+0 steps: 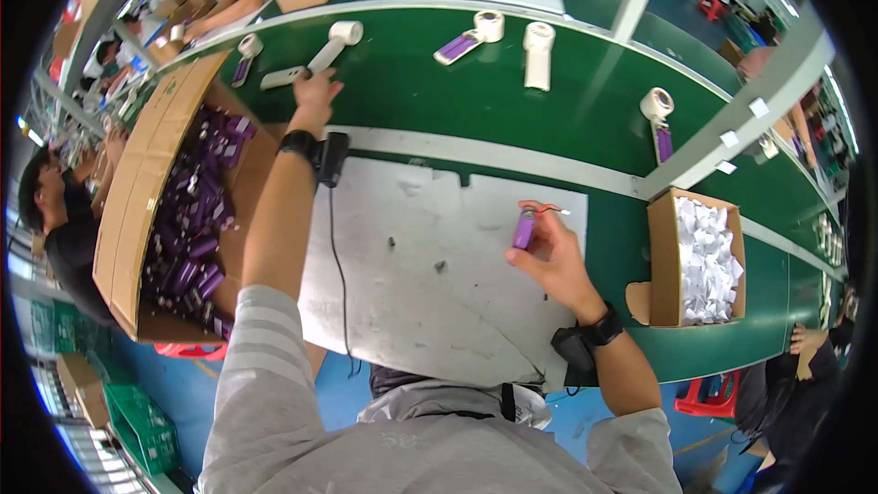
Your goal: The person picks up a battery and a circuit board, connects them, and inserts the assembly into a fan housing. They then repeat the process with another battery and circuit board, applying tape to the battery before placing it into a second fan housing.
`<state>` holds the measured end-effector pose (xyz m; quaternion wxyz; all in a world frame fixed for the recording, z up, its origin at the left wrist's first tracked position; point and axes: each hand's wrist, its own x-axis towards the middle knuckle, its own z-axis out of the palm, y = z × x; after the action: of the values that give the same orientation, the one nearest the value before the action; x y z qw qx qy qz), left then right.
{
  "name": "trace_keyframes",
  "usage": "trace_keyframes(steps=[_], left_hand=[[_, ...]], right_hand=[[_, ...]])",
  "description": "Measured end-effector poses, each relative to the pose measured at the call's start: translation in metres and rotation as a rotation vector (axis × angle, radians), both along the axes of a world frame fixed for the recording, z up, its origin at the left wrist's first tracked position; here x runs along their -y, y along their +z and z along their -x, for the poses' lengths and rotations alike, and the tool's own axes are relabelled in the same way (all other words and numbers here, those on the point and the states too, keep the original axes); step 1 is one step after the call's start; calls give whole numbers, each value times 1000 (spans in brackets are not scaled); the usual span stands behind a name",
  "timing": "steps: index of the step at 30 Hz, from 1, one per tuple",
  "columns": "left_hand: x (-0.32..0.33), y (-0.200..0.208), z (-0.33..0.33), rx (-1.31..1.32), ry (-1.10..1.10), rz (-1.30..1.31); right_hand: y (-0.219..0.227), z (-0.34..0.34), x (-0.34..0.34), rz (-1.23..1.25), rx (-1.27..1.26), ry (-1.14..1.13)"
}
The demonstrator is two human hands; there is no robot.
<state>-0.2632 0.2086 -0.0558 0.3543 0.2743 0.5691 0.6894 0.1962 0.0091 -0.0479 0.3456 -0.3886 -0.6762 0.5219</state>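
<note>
My left hand (315,99) reaches over the green work surface, palm down, its thumb spread away from the fingers. Just beyond its fingers lie a white handheld fan (344,35) and a long white handle piece (282,79). The fingertips are partly hidden, and I cannot tell whether they touch either one. Above the right side of a grey metal sheet (430,265), my right hand (560,267) pinches a purple cylindrical battery (524,230) between thumb and fingers. Red wires with a small white plug stick out from the battery's top, pointing right.
On the left, a large cardboard box (151,155) holds many purple batteries (197,210). A smaller carton (668,261) at right contains white paper-like pieces (706,261). Further fans (538,55) lie across the green surface (402,82). A metal post (750,96) rises at right; co-workers sit around.
</note>
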Motion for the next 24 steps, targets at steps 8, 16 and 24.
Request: trace_keyframes(steps=[8, 16, 24], left_hand=[[-44, -31, 21, -96, 1, 93], [8, 44, -88, -1226, 15, 208], [181, 68, -245, -1384, -486, -195]], right_hand=[[-1, -3, -3, 32, -24, -24], [-2, -3, -1, 59, -113, -61], [0, -4, -6, 268, -319, -176]])
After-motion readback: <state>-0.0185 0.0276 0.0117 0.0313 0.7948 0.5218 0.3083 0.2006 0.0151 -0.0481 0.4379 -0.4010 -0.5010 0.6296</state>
